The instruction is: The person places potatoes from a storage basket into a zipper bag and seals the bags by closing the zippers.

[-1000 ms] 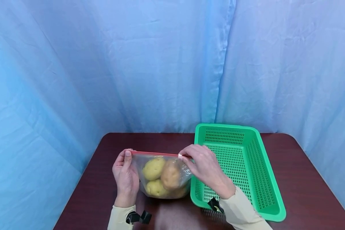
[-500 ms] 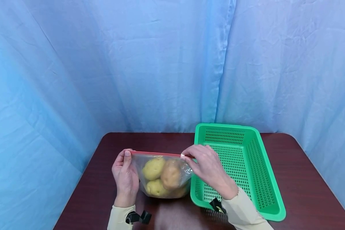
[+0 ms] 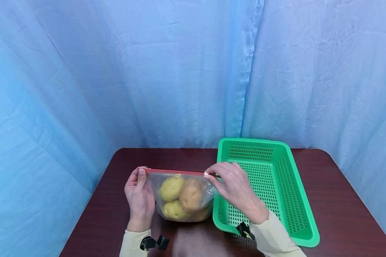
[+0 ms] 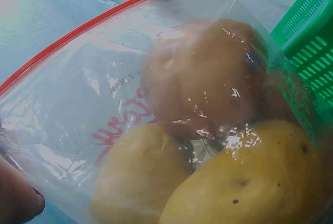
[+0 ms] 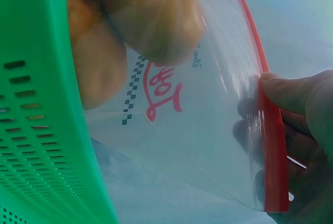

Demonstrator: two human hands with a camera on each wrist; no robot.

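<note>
A clear zip bag (image 3: pixel 156 182) with a red zip strip (image 3: pixel 175 171) stands on the table with several potatoes (image 3: pixel 190 194) inside. My left hand (image 3: pixel 140 201) pinches the left end of the strip between thumb and fingers. Toward the right end, my right hand (image 3: pixel 237 185) pinches the strip, with a small white piece showing at its fingertips. The right wrist view shows that thumb (image 5: pixel 286 91) on the red strip and fingers behind the film. Through the film in the left wrist view, yellow potatoes (image 4: pixel 250 182) lie below a browner potato (image 4: pixel 203 78).
A green perforated basket (image 3: pixel 303 200) stands just right of the bag, partly under my right forearm. The dark red-brown table (image 3: pixel 334 207) ends at a back edge, with blue curtains (image 3: pixel 180 71) behind it and at both sides.
My right hand has slid a little to the right along the red strip, and the white piece has moved with it. The left hand keeps its hold, shifting barely left.
</note>
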